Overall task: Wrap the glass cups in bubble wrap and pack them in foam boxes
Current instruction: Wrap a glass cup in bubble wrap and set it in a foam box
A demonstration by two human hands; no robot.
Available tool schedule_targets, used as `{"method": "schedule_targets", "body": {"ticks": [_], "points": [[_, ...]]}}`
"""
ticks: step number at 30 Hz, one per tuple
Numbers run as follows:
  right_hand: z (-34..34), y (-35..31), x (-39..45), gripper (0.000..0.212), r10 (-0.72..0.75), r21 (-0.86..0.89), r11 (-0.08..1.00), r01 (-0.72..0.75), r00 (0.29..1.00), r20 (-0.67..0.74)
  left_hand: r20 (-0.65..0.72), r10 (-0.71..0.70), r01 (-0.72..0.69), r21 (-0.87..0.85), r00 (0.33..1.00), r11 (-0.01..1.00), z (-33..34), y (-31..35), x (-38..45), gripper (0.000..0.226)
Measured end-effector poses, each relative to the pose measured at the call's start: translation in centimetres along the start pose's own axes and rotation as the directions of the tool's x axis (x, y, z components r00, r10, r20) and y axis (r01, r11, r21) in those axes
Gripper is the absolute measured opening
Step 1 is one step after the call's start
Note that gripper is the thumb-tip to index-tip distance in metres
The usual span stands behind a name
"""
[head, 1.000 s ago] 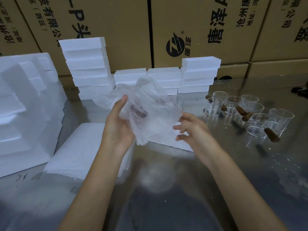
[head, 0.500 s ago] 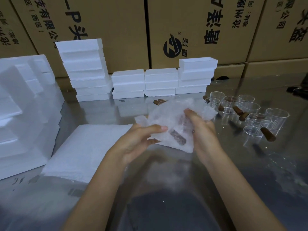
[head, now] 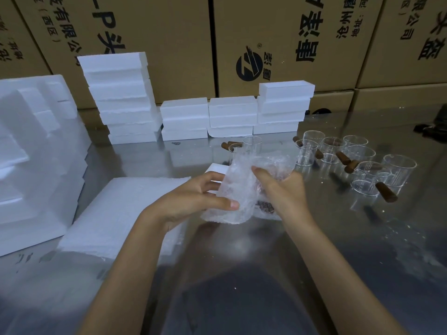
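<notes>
1. Glass cup, wrapped in bubble wrap (head: 235, 189), sits at centre frame between my two hands, held just above the metal table (head: 242, 274); its brown handle shows faintly through the film at the lower right of the bundle.
2. My left hand (head: 191, 201) clasps the left side of the bundle, thumb pressed across its front.
3. My right hand (head: 283, 189) closes on the right side, fingers folded over the wrap.
4. Flat foam slab (head: 116, 213) lies on the table at lower left, just beside my left wrist.
5. Large moulded foam tray (head: 31, 153) stands at the left edge of the frame.
6. Unwrapped glass cups (head: 358, 160) with brown handles are grouped at mid right; two more stand just behind the bundle.
7. Stacked foam boxes (head: 232, 114) line the far edge of the table, upper centre.
8. Printed cardboard cartons (head: 278, 39) fill the top of the frame.
</notes>
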State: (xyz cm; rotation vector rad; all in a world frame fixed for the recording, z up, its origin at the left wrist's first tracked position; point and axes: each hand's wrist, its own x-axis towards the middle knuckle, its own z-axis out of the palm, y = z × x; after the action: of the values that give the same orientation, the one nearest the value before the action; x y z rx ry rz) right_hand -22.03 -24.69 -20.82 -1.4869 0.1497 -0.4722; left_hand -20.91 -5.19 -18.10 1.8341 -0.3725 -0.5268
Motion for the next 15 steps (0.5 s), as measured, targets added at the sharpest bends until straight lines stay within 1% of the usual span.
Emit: {"method": "schedule_targets", "body": {"ticks": [4, 6, 8, 9, 12, 14, 15], "points": [[0.3, 0.3, -0.1, 0.015, 0.000, -0.124, 0.992, 0.005, 0.999, 0.038, -0.093, -0.030, 0.046, 0.174, 0.995, 0.984, 0.0, 0.0, 0.1, 0.043], [0.3, 0.5, -0.1, 0.011, 0.003, -0.202, 0.979, 0.011, 0.998, 0.068, -0.140, -0.006, 0.034, 0.201, 0.990, 0.979, 0.3, -0.1, 0.4, 0.037], [0.2, 0.4, -0.1, 0.005, -0.014, -0.214, 0.976, 0.035, 0.995, 0.100, -0.183, 0.046, -0.008, 0.205, 0.982, 0.979, 0.6, -0.2, 0.8, 0.032], [0.1, 0.2, -0.1, 0.006, -0.034, -0.216, 0.975, 0.059, 0.992, 0.118, -0.212, 0.073, -0.027, 0.210, 0.975, 0.977, 0.8, -0.2, 1.1, 0.031], [0.1, -0.2, -0.2, 0.023, -0.103, -0.257, 0.956, 0.143, 0.981, 0.163, -0.295, 0.139, -0.072, 0.230, 0.945, 0.971, 1.5, -0.9, 1.8, 0.023], [0.2, -0.5, -0.4, 0.030, -0.135, -0.256, 0.950, 0.178, 0.975, 0.174, -0.328, 0.169, -0.092, 0.237, 0.930, 0.967, 2.0, -1.3, 2.3, 0.014], [0.2, -0.5, -0.4, 0.032, -0.152, -0.243, 0.951, 0.190, 0.974, 0.168, -0.339, 0.175, -0.091, 0.249, 0.924, 0.964, 2.2, -1.5, 2.5, 0.015]]}}
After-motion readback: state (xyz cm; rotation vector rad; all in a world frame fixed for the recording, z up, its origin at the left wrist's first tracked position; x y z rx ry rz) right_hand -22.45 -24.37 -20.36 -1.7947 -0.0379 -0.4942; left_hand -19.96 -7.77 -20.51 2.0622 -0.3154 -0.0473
